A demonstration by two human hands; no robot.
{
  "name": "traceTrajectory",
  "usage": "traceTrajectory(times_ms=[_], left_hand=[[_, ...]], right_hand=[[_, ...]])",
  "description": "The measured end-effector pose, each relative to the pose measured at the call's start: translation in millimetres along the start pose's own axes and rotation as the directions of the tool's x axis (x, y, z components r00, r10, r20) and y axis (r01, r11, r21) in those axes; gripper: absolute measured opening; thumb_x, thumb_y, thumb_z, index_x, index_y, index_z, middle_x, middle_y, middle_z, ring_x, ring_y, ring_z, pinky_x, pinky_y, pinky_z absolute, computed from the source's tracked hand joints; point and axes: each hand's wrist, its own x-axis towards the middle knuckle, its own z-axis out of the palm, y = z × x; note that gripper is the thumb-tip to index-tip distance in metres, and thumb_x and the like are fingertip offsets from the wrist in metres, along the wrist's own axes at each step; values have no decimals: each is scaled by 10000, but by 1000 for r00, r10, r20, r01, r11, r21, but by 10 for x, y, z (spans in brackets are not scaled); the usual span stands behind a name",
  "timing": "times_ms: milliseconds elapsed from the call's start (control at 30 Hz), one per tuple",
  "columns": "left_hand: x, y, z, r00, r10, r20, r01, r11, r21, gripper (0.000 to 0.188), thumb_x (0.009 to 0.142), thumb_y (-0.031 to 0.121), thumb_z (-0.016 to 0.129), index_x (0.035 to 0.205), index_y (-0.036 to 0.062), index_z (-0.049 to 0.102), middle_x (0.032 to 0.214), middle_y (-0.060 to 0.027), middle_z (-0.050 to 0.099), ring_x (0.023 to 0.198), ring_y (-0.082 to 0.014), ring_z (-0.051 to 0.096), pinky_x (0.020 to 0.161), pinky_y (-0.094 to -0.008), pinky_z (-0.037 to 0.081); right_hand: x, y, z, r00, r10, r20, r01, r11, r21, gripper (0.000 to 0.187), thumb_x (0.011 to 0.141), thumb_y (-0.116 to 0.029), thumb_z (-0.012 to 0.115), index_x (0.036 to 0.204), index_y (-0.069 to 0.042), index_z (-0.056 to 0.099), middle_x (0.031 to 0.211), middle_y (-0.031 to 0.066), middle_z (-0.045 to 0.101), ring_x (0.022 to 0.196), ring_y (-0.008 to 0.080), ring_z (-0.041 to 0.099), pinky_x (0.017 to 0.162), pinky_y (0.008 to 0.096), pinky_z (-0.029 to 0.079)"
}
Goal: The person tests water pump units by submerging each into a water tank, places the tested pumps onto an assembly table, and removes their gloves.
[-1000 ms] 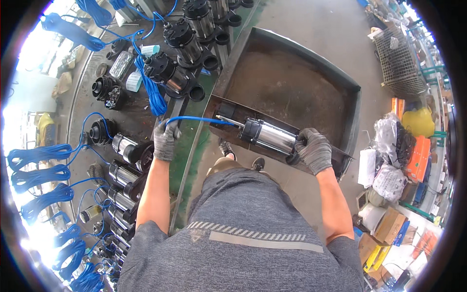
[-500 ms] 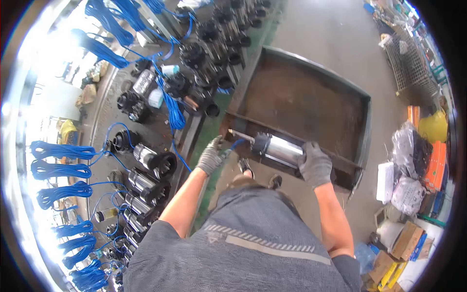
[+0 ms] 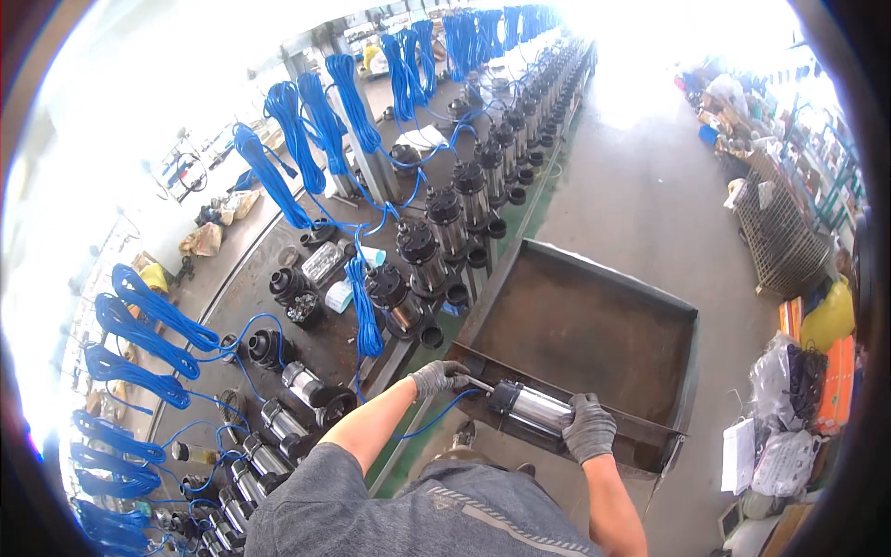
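Note:
A silver cylindrical pump motor (image 3: 541,408) with a black end cap lies across the near strip of a rusty metal tray. From its black end a thin metal shaft points left, and a blue cable runs off from there. My left hand (image 3: 439,379), in a grey glove, is closed with its fingertips at the shaft's tip. Also gloved, my right hand (image 3: 589,428) grips the motor's right end. The tray (image 3: 698,367) has raised dark walls and a brown, rusted bottom; a cross rail divides off the strip where the motor rests.
At left, a long workbench (image 3: 263,243) bears rows of black-and-silver pumps (image 3: 429,260) with hanging blue cable coils (image 3: 351,102). Along the right stand a wire-mesh crate (image 3: 780,227), plastic bags (image 3: 775,376) and orange boxes (image 3: 838,385). A grey floor aisle (image 3: 640,176) runs between.
The view has tilted up, showing more of the pump row and aisle. My left hand has moved onto the shaft's tip from beside it; my right hand stays on the motor's right end.

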Motion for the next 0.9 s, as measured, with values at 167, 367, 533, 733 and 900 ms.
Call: traceTrajectory(times_ms=[167,367,533,733,900], left_hand=[[94,61,-84,996,9,88,-17,995,96,523,1012,458,723,1316,35,671,1130,-83,762,1050,-162,690,975,-358,557],[374,325,77,941,-339,-1,339,939,64,555,1009,592,651,843,69,734,676,-29,633,537,-162,545,515,-358,429],[138,293,126,996,-44,-75,42,998,-38,465,1020,512,665,1069,60,761,965,-101,738,811,-230,706,728,-376,576],[29,89,-34,814,568,119,-541,666,513,424,1018,398,674,1292,77,711,1299,-153,711,1151,-393,684,1003,-468,549],[277,220,82,999,-47,-24,51,976,211,458,1068,449,605,1215,34,727,960,-143,763,835,-262,730,788,-409,579]], right_hand=[[-19,-31,14,999,28,-18,-28,1000,-10,317,864,-249,744,1155,-132,699,1215,138,688,1015,382,730,879,522,576],[-22,-103,18,997,17,-81,-21,999,-44,249,863,-209,686,1100,-134,707,1126,131,699,945,378,725,816,521,577],[-23,-177,-35,993,116,-9,-117,992,-56,285,874,-233,709,1146,-149,715,1212,123,689,1038,375,720,892,514,576],[-38,-212,-56,991,131,-34,-132,990,-49,257,881,-239,704,1118,-143,731,1205,127,696,1017,384,726,884,517,580],[-50,-208,-43,990,137,-39,-138,989,-45,250,882,-242,716,1115,-155,738,1213,113,702,1030,380,725,884,512,582]])
